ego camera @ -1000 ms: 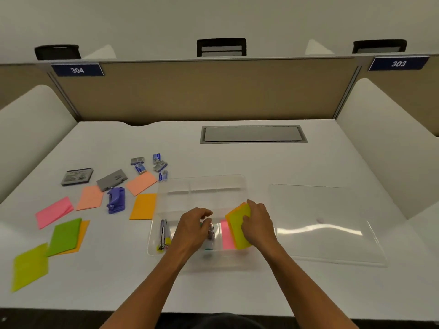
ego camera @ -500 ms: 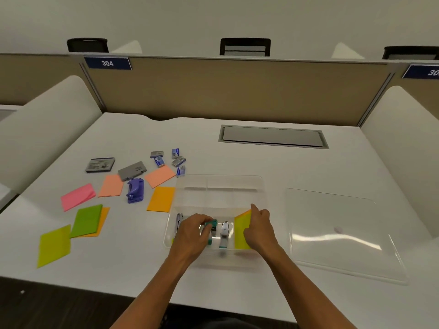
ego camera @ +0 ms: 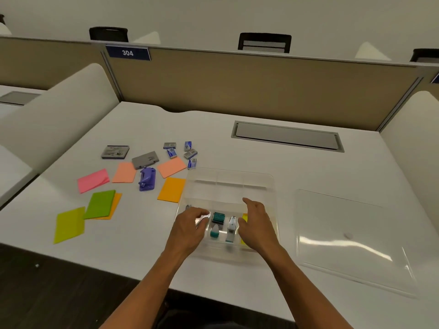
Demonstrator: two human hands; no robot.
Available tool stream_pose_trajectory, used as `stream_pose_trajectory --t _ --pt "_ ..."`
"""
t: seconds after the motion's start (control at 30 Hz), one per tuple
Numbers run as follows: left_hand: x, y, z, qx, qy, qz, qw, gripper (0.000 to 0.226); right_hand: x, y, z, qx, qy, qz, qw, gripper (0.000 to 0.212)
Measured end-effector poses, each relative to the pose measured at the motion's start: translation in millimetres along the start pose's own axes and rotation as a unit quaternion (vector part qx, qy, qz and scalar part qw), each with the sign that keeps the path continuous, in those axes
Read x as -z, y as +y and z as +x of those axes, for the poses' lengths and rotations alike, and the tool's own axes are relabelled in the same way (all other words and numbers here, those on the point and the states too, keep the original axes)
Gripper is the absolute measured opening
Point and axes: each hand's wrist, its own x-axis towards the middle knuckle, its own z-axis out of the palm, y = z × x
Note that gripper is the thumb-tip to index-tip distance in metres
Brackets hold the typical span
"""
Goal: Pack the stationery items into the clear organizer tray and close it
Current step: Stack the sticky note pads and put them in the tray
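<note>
One clear organizer tray (ego camera: pixel 229 184) sits on the white counter (ego camera: pixel 273 167), near the front edge, with thin walls and dividers splitting it into compartments. Its flat clear lid (ego camera: pixel 351 236) lies apart on the counter to the right, catching glare.

In the tray's near compartments lie one teal stamp-like block (ego camera: pixel 217 217), one small teal piece (ego camera: pixel 215 233) just in front of it, one white and silver stapler (ego camera: pixel 231 227) beside them, and a yellow sticky pad (ego camera: pixel 244 219) mostly hidden by the right hand. A pen tip (ego camera: pixel 188 207) shows at the tray's left edge.

The left hand (ego camera: pixel 190 227) hovers over the left near compartment, fingers loosely curled; whether it holds anything I cannot tell. The right hand (ego camera: pixel 256 224) is relaxed and holds nothing, index finger extended over the tray.

Left of the tray lie seven loose sticky pads: one pink (ego camera: pixel 93 180), two peach (ego camera: pixel 124 172) (ego camera: pixel 171 167), one orange (ego camera: pixel 171 189), one green (ego camera: pixel 101 204) on another orange (ego camera: pixel 114 207), one yellow-green (ego camera: pixel 70 224). There are also one purple hole punch (ego camera: pixel 147 179), two grey flat boxes (ego camera: pixel 115 152) (ego camera: pixel 145 159) and five small staple boxes (ego camera: pixel 181 151), their print too small to read.

A blue plate (ego camera: pixel 127 53) on the partition reads "304".
</note>
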Motion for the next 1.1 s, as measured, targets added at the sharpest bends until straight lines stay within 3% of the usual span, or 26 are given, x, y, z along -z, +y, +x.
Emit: stream_pose_trajectory --t 0.23,0.6,0.87,1.1 --pt "28.5 -23.3 -3.0 0.026 0.032 0.017 0.999 0.029 -25.8 -36.6 7.9 0.119 -0.022 0.026 0.992 0.055" --pt "100.8 -110.9 1.2 0.077 0.088 0.152 0.981 0.042 -104.4 -127.3 32.4 0.177 -0.105 -0.006 0.979 0.058" --pt "152.0 -178.9 2.6 0.168 0.046 0.259 0.950 0.071 -170.9 -182.0 48.5 0.214 -0.173 -0.043 0.960 0.062" --pt "184.0 -234.6 4.2 0.231 0.047 0.233 0.944 0.086 -234.0 -219.5 75.5 0.210 -0.230 -0.106 0.944 0.069"
